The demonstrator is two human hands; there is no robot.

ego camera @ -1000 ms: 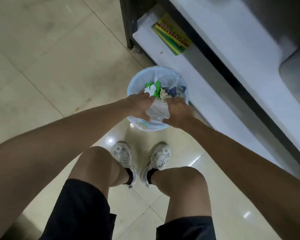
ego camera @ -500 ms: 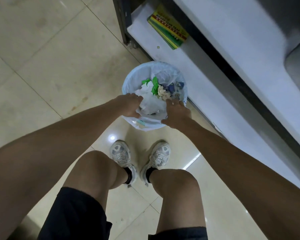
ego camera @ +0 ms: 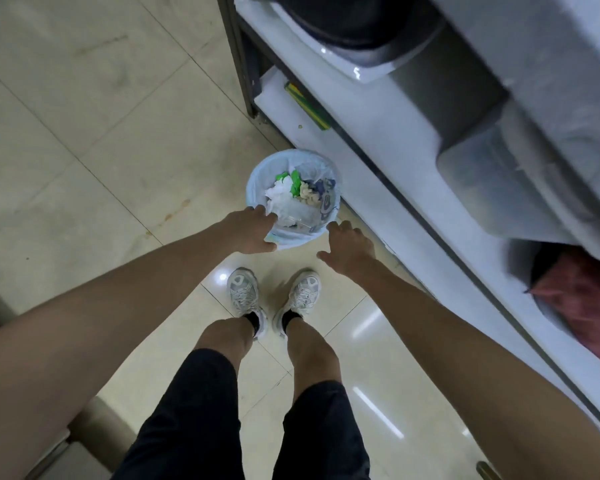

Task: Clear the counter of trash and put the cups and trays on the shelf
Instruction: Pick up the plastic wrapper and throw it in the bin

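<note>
Your left hand (ego camera: 253, 232) and right hand (ego camera: 349, 249) hang over the bin (ego camera: 257, 181) with loose fingers holding nothing, the trash (ego camera: 291, 194) lies inside it, and cups and trays seem still to do.

Glossy beige floor tiles (ego camera: 84, 140) with dark grout lines, scuffed and stained in places; overhead lights glare as bright streaks on the floor near the bottom right; a white shelving unit (ego camera: 388, 140) with a dark metal frame post (ego camera: 243, 64) runs diagonally along the right side.
</note>
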